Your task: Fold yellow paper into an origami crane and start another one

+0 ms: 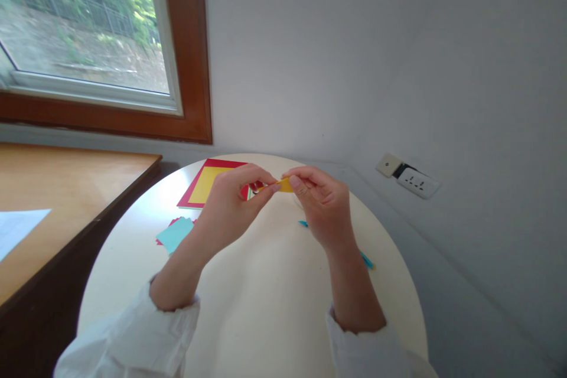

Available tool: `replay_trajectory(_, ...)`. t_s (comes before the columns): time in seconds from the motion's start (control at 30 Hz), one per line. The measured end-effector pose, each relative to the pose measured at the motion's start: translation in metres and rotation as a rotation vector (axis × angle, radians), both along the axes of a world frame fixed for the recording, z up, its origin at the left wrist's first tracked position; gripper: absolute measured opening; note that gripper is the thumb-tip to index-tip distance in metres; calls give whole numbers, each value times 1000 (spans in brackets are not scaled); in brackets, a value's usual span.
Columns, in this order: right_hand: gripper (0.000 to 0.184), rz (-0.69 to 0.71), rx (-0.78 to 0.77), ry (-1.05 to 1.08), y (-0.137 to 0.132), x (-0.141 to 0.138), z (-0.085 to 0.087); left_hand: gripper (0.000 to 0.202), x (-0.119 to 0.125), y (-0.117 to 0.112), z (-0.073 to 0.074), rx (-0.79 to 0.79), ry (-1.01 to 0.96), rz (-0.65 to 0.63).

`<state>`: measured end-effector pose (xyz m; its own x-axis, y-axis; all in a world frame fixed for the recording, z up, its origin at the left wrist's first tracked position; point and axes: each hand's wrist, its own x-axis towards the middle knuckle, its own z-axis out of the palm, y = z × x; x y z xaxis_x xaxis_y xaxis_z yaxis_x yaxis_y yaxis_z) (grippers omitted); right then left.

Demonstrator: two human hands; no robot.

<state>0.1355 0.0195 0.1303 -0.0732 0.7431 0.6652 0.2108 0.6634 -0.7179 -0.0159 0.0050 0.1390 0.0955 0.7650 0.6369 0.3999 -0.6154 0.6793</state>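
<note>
White round desk (266,307); left hand (230,204) and right hand (325,207) fingers pinch yellow paper (286,185), folded small; sheets (208,183) at 11 o'clock lie flat

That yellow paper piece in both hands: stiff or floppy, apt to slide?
Probably light and floppy: the yellow paper piece is a thin slip pinched between left hand and right hand. On the smooth table it likely slides, not rolls.

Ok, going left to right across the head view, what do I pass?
White sheet → light blue paper → left hand → yellow paper strip, pinched by both hands → right hand → wall socket.
</note>
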Motion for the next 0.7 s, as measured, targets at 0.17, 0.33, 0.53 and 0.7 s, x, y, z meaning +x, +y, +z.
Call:
replay_trajectory(0.17,9,31,-17,-14,5,2,-3,14,-1,3,-2,6,-78,-8)
replay_trajectory(0.33,3,-16,8,-48,4,3,-4,13,0,3,0,-41,-86,-3)
replay_trajectory(0.53,7,-45,61,-154,0,2,1,6,1,1,3,-5,-95,-47)
replay_trajectory(0.7,6,-40,71,-151,-1,1,3,7,0,2,2,-8,-103,-62)
